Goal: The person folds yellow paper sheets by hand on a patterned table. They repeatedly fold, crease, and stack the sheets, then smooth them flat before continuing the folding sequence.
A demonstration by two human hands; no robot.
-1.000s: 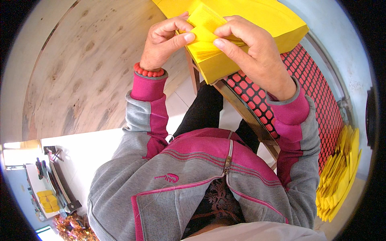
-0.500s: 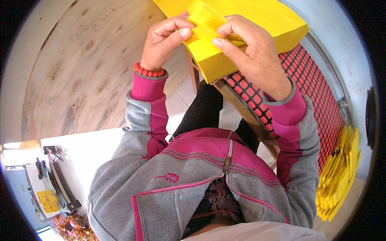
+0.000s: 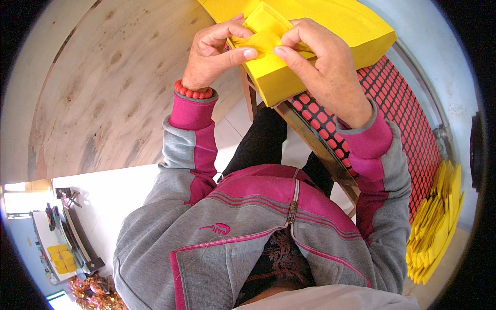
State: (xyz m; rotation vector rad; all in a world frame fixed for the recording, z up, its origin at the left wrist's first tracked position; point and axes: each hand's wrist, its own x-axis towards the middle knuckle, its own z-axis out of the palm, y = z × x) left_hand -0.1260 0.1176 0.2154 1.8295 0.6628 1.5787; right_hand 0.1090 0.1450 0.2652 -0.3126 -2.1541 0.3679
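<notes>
A yellow cloth bag [image 3: 336,23], apparently non-woven fabric, lies with its deep side panel facing me. One stitched corner flap [image 3: 267,21] of it sticks up between my hands. My right hand [image 3: 330,67] is closed, with thumb and forefinger pinching the folded fabric below the flap. On the other side, my left hand [image 3: 212,54] has its thumb and forefinger on the flap's left edge, the thumb stretched toward the right thumb. Fabric lies between the left fingertips, which stand a little apart. The other fingers of both hands are partly hidden.
Under the bag is a wood-framed surface with a red-and-black checked cover [image 3: 398,108]. A large wooden board [image 3: 113,103] stands at the left. A stack of folded yellow pieces [image 3: 434,227] sits at the right by the pale blue wall [image 3: 444,67]. A shelf [image 3: 57,243] appears at lower left.
The left thumb has straightened and shifted right, away from the left forefinger. The flap has opened out slightly between the hands. My right hand has barely moved.
</notes>
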